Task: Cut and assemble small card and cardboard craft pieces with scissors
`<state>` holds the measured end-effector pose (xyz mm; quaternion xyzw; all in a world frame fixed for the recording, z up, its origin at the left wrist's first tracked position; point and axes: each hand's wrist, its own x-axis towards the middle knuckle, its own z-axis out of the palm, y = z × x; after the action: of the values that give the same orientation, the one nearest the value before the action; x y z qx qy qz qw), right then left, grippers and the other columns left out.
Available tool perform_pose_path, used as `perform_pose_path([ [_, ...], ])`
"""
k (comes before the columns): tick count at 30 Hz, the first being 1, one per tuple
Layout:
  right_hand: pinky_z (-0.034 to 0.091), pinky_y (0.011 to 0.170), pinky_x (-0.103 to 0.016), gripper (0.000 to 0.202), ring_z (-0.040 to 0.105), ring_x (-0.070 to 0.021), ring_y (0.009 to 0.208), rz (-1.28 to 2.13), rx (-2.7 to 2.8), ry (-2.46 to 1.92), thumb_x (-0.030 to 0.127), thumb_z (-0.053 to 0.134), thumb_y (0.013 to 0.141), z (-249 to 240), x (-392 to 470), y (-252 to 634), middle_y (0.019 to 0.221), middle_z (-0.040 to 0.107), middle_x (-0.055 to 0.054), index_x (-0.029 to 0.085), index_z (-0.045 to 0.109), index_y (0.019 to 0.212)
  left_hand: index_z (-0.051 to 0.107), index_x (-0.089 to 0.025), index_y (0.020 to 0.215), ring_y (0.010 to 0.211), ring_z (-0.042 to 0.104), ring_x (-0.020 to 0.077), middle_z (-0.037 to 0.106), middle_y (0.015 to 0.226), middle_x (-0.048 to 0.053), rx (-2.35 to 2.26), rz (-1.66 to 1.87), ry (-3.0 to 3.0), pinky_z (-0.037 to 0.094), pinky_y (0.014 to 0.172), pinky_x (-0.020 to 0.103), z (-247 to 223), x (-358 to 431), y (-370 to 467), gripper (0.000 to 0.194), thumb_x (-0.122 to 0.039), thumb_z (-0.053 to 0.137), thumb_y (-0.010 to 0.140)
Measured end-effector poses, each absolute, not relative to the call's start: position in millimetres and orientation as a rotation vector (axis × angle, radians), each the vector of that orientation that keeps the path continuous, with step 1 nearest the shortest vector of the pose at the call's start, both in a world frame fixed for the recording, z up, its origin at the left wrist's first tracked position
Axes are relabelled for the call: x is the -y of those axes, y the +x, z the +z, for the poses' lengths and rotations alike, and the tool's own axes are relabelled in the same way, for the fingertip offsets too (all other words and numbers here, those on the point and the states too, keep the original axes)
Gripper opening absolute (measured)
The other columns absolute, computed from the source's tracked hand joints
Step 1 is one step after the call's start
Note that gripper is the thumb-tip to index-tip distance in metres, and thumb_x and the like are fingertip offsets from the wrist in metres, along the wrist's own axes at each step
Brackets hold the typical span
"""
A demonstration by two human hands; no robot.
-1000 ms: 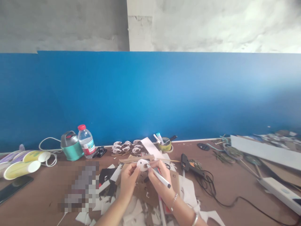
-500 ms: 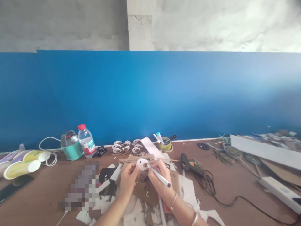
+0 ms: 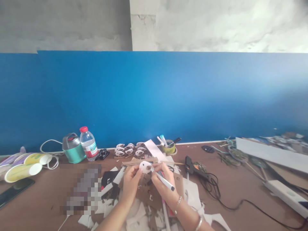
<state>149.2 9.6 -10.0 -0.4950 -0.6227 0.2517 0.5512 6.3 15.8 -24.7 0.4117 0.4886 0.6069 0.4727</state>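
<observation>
Between the fingers of my left hand (image 3: 132, 178) is a small white bird-shaped cutout (image 3: 145, 166) with a dark eye dot and dark stripes. My right hand (image 3: 165, 179) grips a white marker (image 3: 166, 182) with a dark end, its tip at the right side of the cutout, over the striped part. Whether the tip touches the surface I cannot tell. Beneath both hands lies a heap of brown card (image 3: 154, 195) and white paper scraps (image 3: 141, 218). Behind them stand several similar white bird cutouts (image 3: 129, 149).
A glue gun (image 3: 191, 165) with a black cable lies to the right, near a white power strip (image 3: 286, 195). A tape roll (image 3: 168, 149) holds pens at the back. On the left are a water bottle (image 3: 89, 144), a teal container (image 3: 73, 154), paper cups (image 3: 22, 173) and a phone (image 3: 15, 192).
Both hands stay almost in place, with the marker still at the cutout. The stripes on the cutout look slightly more extended; otherwise only a tiny camera shift shows.
</observation>
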Motion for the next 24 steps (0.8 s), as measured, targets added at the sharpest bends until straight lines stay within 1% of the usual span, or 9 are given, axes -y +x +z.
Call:
perform_pose_path([
  [4,0.047,0.075,-0.033,0.009,0.062,-0.0232,0.086,0.609,1.474,-1.165,0.016,0.052,0.069,-10.6,-9.6,149.3,0.093,0.068,-0.006,0.023,0.047,0.067,0.071,-0.016,0.087,0.075,0.069,0.0253,0.074,0.078,0.007,-1.193,1.474,0.994,0.052,0.067,0.032,-25.2,-16.5,5.8,0.039,-0.049,0.073,0.066],
  [8,0.047,0.075,-0.033,0.01,0.062,-0.0232,0.086,0.622,1.474,-1.13,0.016,0.053,0.069,-13.0,-10.9,150.0,0.09,0.068,-0.005,0.023,0.047,0.065,0.071,-0.015,0.088,0.07,0.068,0.024,0.073,0.072,0.006,-1.191,1.469,0.969,0.052,0.065,0.031,-26.9,-17.3,5.5,0.041,-0.05,0.073,0.065],
  [12,0.048,0.073,-0.033,0.009,0.063,-0.0233,0.084,0.641,1.463,-1.122,0.017,0.053,0.07,-13.8,-11.4,150.8,0.09,0.068,-0.006,0.023,0.048,0.066,0.07,-0.015,0.087,0.072,0.069,0.0252,0.074,0.076,0.007,-1.185,1.466,0.964,0.052,0.065,0.031,-28.6,-18.1,5.4,0.042,-0.051,0.073,0.065],
  [15,0.047,0.075,-0.034,0.008,0.063,-0.0239,0.085,0.587,1.46,-1.123,0.017,0.054,0.069,-13.3,-11.3,150.6,0.089,0.068,-0.006,0.022,0.049,0.065,0.07,-0.016,0.087,0.072,0.068,0.0246,0.073,0.075,0.006,-1.188,1.461,0.96,0.052,0.065,0.031,-27.4,-17.6,5.9,0.042,-0.052,0.072,0.065],
  [20,0.047,0.076,-0.033,0.008,0.061,-0.0229,0.084,0.509,1.473,-1.107,0.017,0.054,0.07,-15.2,-12.0,149.7,0.082,0.066,-0.004,0.023,0.051,0.066,0.07,-0.016,0.087,0.079,0.069,0.0263,0.074,0.079,0.007,-1.199,1.477,0.986,0.052,0.068,0.031,-23.6,-16.0,7.0,0.038,-0.048,0.072,0.066],
  [24,0.046,0.077,-0.033,0.009,0.061,-0.0221,0.084,0.521,1.486,-1.113,0.017,0.053,0.071,-17.3,-12.8,149.7,0.082,0.065,-0.003,0.023,0.048,0.067,0.07,-0.015,0.088,0.082,0.068,0.0274,0.073,0.079,0.008,-1.196,1.477,1.014,0.052,0.07,0.032,-23.6,-15.7,7.0,0.036,-0.046,0.072,0.068],
])
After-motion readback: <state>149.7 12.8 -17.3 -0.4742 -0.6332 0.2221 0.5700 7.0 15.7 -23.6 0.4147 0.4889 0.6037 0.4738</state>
